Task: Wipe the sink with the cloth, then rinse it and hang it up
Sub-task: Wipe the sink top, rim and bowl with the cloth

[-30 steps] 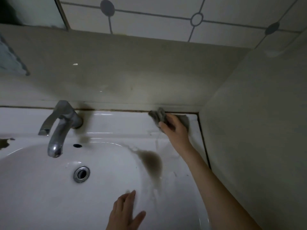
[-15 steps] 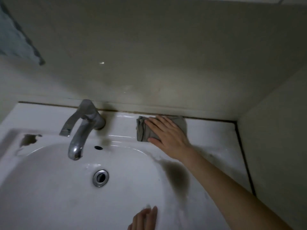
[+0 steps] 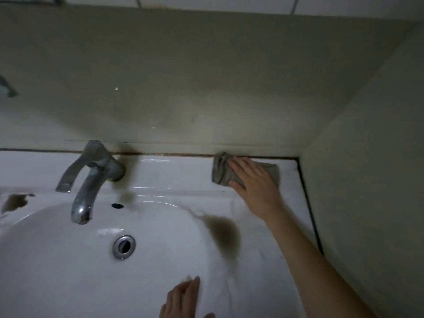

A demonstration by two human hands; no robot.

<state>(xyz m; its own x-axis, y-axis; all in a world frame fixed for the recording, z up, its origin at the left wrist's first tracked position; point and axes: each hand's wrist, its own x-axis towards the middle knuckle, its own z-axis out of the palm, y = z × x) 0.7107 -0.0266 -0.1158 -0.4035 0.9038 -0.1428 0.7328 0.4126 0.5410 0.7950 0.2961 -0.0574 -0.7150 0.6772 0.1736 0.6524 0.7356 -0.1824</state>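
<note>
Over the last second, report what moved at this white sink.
The right hand slid the crumpled grey cloth left along the back ledge of the white ceramic sink toward the chrome faucet, then back toward the right corner. The left hand stayed at the front rim; faucet and dark brown stain unchanged.

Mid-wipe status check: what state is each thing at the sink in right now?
Sink, dark stain on the basin's right slope.
Cloth, bunched, on the back ledge near the right corner.
Right hand, fingers straight, pressing the cloth.
Left hand, fingers straight, resting on the basin's front.
Faucet, no water running.
Drain, looks unplugged.
</note>
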